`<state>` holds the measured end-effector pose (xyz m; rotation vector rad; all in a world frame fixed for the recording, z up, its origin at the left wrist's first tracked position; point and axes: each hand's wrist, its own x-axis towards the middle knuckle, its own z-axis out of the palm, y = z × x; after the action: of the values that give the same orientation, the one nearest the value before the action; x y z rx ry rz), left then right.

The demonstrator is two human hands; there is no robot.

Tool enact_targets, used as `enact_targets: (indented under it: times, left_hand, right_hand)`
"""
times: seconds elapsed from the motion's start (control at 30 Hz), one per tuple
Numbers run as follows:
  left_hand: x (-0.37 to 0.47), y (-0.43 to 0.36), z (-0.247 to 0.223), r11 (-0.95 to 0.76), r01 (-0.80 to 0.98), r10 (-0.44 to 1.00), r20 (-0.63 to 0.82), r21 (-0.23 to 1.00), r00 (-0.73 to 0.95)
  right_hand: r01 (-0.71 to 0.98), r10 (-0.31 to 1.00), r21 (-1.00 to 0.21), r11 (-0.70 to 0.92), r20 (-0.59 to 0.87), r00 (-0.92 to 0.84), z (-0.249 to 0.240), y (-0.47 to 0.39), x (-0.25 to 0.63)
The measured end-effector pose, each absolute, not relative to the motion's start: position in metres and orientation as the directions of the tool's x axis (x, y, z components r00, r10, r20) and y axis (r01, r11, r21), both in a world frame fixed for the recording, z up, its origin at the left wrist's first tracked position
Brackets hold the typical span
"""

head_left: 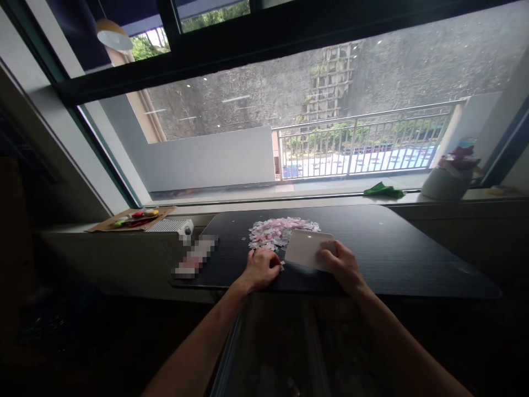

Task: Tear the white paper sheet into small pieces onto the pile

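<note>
A heap of small pale pink and white paper pieces (275, 231) lies on the dark table (372, 242). At its near edge is my left hand (263, 267), fingers curled and thumb bent in; what is under the fingers is hidden. A small pale scrap lies beside that thumb. My right hand (344, 266) grips a white, flat rectangular plastic piece with rounded corners (306, 249) by its right side. This piece is tilted up just right of the heap and covers part of it. Whether it is a lid or a shallow box, I cannot tell.
Left on the table is a blurred-out pinkish item (196, 256). Beyond it, a white slotted box (171, 226) and a cardboard sheet with colourful items (136, 219) sit on the ledge. A green cloth (383, 191) and a white pot (446, 182) stand by the window.
</note>
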<state>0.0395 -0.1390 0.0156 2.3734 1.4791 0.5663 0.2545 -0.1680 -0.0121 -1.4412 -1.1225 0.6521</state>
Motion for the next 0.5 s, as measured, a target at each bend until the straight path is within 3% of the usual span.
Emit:
enact_targets:
  times: [0.2, 0.5]
  left_hand:
    - [0.027, -0.131, 0.020, -0.409, 0.681, 0.912, 0.246, 0.608, 0.328]
    - [0.038, -0.134, 0.013, -0.457, 0.778, 0.889, 0.224, 0.432, 0.398]
  right_hand:
    - [0.263, 0.900, -0.959, 0.102, 0.202, 0.386, -0.014, -0.166, 0.255]
    - [0.260, 0.903, -0.960, 0.099, 0.196, 0.382, -0.009, -0.171, 0.254]
